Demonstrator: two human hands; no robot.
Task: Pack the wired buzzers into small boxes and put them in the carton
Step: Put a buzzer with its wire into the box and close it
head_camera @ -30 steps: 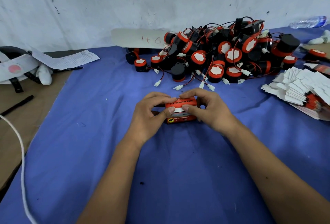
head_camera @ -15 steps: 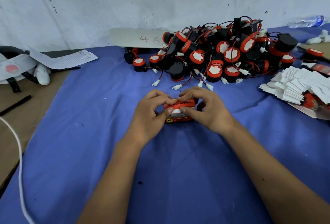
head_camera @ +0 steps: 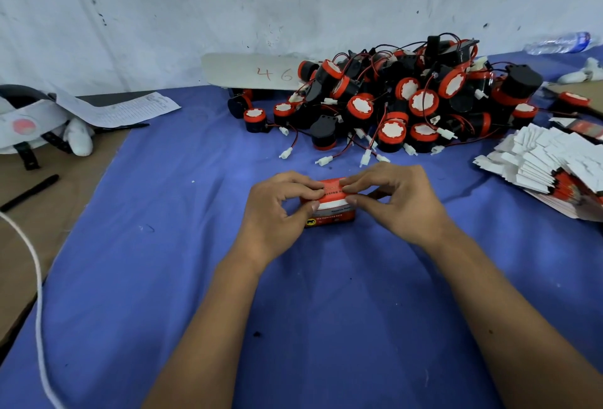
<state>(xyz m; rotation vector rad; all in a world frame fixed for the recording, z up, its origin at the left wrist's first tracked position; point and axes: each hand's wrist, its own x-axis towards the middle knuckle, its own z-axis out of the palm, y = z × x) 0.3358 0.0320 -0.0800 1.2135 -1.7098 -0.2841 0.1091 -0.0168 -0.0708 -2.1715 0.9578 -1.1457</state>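
A: Both hands are on the box [head_camera: 329, 204], dead centre on the blue desk [head_camera: 163, 245]. Left hand [head_camera: 277, 209] has its grip closed round the left end, thumb on the front face, fingertips curled over the top.

B: And the right hand [head_camera: 401, 200] mirrors it: fingers pinch the top flap from the right side, thumb pressing at the white strip along the front edge. Neither grip is loose.

A: Looks to me like the lid is being tucked shut. Can you see inside?

B: No. The flap and the fingers cover it, so whether a buzzer is in there I cannot tell.

A: How far along, then?

B: Early, I'd judge. Behind the hands sits a big heap of buzzers [head_camera: 408, 98], black bodies, red rims, red and black wires with white plugs trailing toward the box. All loose, none boxed.

A: And off to the right, a fanned stack of flat boxes [head_camera: 548, 160], not folded up yet.

B: So plenty left. No carton that I can see either; it must be out of shot, so nothing shows how many boxes have gone in.
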